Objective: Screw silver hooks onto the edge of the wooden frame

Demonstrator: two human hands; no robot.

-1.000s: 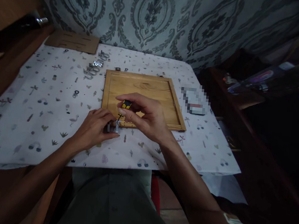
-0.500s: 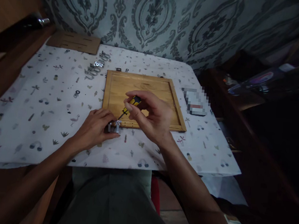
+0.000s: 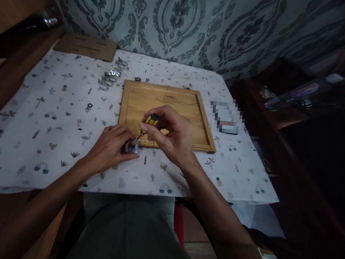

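A framed wooden panel (image 3: 166, 100), like a small cabinet door, lies flat on the patterned tablecloth. At its near left corner my left hand (image 3: 113, 144) grips a silvery metal hinge (image 3: 136, 146) between thumb and fingers, holding it against the panel's near edge. My right hand (image 3: 173, 133) is closed round the yellow and black handle of a screwdriver (image 3: 151, 120). The screwdriver slants down to the left, with its tip at the hinge. The screw, if one is under the tip, is too small to make out.
Several metal hinges (image 3: 112, 74) lie in a row beyond the panel's left side, near a piece of brown cardboard (image 3: 85, 47). To the right of the panel is a blurred-out flat object (image 3: 227, 116). A plastic bottle (image 3: 304, 91) lies at the far right.
My right hand has shifted slightly left, and the screwdriver stands a little steeper, its tip still at the hinge. My left hand keeps its grip in place.
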